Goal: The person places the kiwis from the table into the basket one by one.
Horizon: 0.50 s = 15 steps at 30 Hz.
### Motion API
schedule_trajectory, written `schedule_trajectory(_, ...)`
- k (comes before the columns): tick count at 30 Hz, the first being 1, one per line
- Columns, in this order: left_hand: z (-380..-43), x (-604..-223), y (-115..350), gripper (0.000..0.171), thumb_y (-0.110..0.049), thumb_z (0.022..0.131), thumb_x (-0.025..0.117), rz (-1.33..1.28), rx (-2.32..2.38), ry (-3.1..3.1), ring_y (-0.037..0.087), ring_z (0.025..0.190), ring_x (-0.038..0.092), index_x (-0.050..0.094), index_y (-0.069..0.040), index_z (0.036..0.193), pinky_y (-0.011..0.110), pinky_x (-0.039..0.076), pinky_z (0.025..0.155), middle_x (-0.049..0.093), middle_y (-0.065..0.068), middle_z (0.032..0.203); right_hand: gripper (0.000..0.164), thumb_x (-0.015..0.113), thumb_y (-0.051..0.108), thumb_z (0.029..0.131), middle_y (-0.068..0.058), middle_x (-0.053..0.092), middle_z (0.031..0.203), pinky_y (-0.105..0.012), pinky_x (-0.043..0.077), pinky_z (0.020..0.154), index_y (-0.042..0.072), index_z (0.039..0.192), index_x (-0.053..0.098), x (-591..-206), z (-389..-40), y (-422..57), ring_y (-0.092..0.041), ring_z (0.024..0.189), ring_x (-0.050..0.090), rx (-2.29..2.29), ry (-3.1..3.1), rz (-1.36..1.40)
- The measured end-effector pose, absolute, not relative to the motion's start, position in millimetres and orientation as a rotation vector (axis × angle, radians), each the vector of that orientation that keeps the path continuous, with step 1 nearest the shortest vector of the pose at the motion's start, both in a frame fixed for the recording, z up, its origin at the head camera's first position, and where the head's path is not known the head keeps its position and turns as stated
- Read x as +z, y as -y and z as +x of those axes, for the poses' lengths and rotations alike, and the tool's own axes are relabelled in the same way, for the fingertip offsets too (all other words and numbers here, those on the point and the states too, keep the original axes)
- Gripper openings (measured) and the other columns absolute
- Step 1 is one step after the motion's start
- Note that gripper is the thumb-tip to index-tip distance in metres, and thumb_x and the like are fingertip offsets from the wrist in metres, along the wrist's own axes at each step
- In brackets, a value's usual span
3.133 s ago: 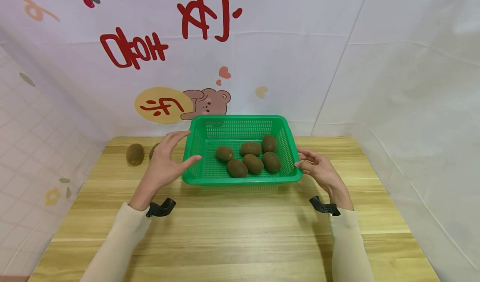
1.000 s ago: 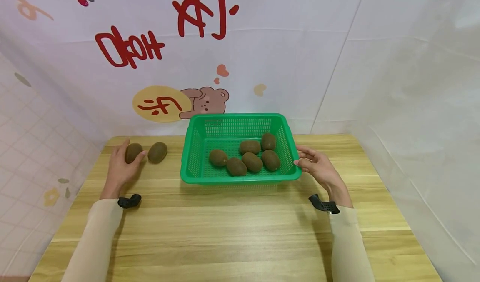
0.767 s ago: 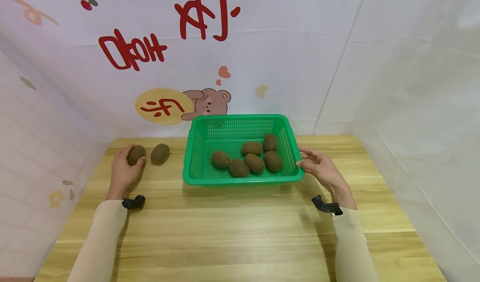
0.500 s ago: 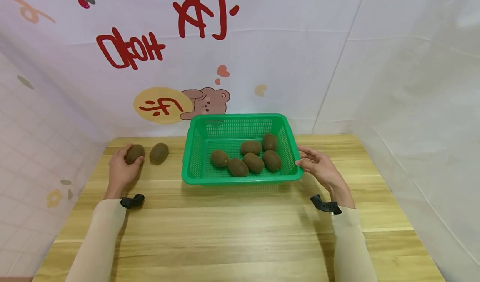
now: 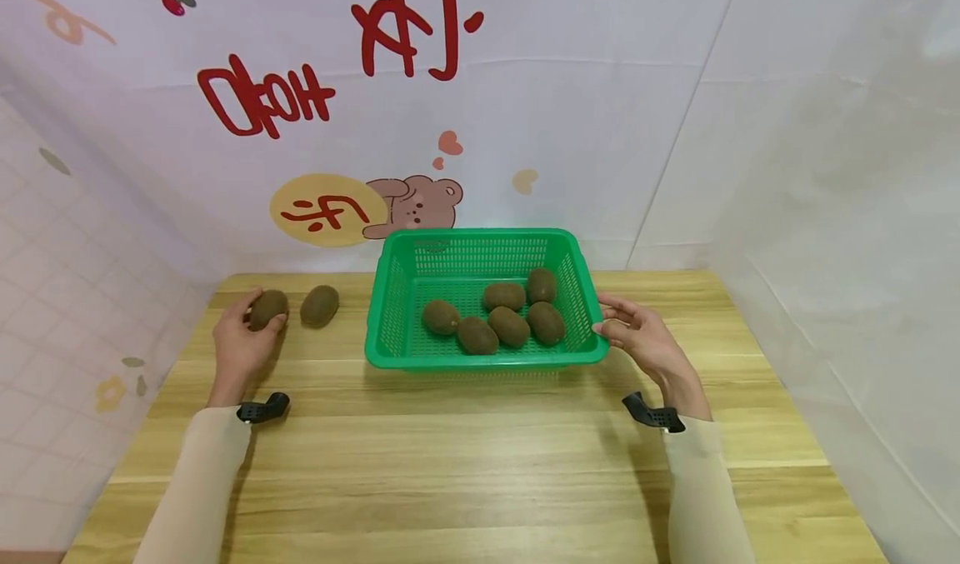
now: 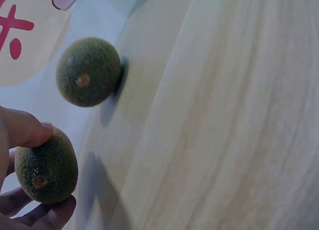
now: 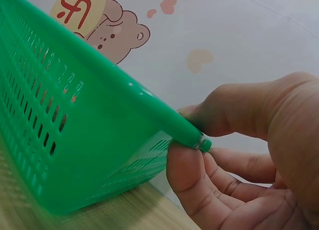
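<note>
At the table's back left, my left hand grips a brown fuzzy kiwi between thumb and fingers; the left wrist view shows the held kiwi from its end. Just to its right lies a second kiwi, which nothing touches. My right hand pinches the right rim of a green plastic basket, thumb above and fingers beneath, as the right wrist view shows at the basket's rim. Inside the basket, several kiwis sit mostly toward the right and front.
The wooden table ends at the back against a white printed cloth. Pale cloth walls also stand along the left and right sides. A black wrist mount is strapped on each forearm.
My left hand has left the basket's left side and moved left to grip the outer kiwi. The leftmost kiwi in the basket has shifted slightly. My right hand keeps its pinch on the rim.
</note>
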<state>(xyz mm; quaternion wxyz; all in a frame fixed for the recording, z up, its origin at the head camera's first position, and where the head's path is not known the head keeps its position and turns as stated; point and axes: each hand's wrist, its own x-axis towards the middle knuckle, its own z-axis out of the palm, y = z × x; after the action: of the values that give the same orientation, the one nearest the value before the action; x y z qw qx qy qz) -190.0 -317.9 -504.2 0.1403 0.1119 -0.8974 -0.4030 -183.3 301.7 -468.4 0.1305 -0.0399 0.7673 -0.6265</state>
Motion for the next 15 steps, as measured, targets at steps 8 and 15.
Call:
schedule_trajectory(8,-184.4,-493.5,313.2,0.063,-0.022,0.096,0.071,0.331,-1.196,2.545,0.044,0.123,0.054,0.049,-0.010,0.154,0.022,0.043,0.080,0.050,0.025,0.148,0.064,0.066,0.017,0.101,-0.021,0.053,0.134,-0.026,0.060,0.091,0.007,0.158,0.038,-470.1,-184.1,-298.8,-0.013,0.105,0.068,-1.828,-2.220,-0.128)
schedule_trajectory(15,-182.7,-486.3,297.8,0.059,-0.018,0.092,0.076,0.262,-1.231,2.463,0.037,0.121,0.058,0.056,-0.010,0.148,0.009,0.040,0.080,0.056,0.021,0.143,0.065,0.065,0.016,0.102,-0.019,0.053,0.135,-0.025,0.059,0.092,0.007,0.159,0.036,-467.7,-182.9,-300.5,-0.012,0.107,0.067,-1.818,-2.224,-0.110)
